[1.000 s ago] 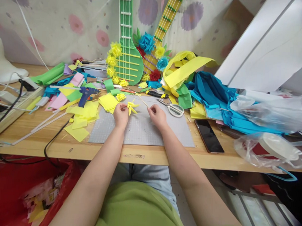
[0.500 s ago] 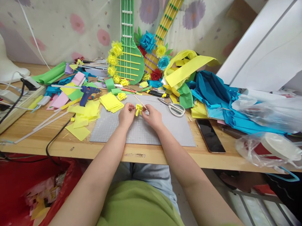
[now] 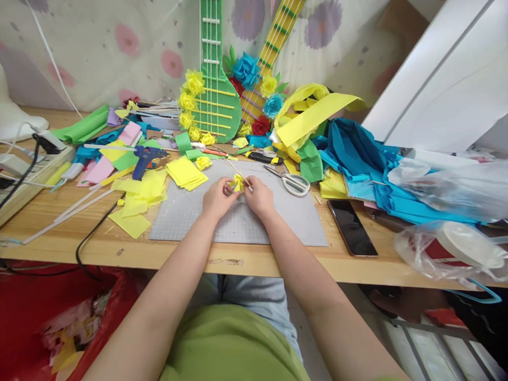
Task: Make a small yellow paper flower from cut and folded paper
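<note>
A small yellow paper flower (image 3: 238,183) is pinched between the fingers of my left hand (image 3: 218,199), just above the grey cutting mat (image 3: 185,221). My right hand (image 3: 259,197) grips a thin wooden stick (image 3: 235,168) that slants up to the left across the flower. Part of the flower is hidden by my fingers. Another yellow paper flower (image 3: 203,163) lies at the mat's back left, by a stack of yellow paper squares (image 3: 186,173). White-handled scissors (image 3: 295,184) rest at the mat's back right.
Left of the mat are loose yellow sheets (image 3: 142,194) and a blue glue gun (image 3: 146,160). A phone (image 3: 352,228) lies to the right, near a bagged cup (image 3: 453,250). Behind stand a green paper instrument (image 3: 219,107) and a yellow one (image 3: 270,56). Blue paper (image 3: 356,155) is heaped back right.
My left hand has shifted slightly right and its fingers have curled more around the flower. The flower has turned and moved a little right; the right hand has shifted only slightly with the stick.
</note>
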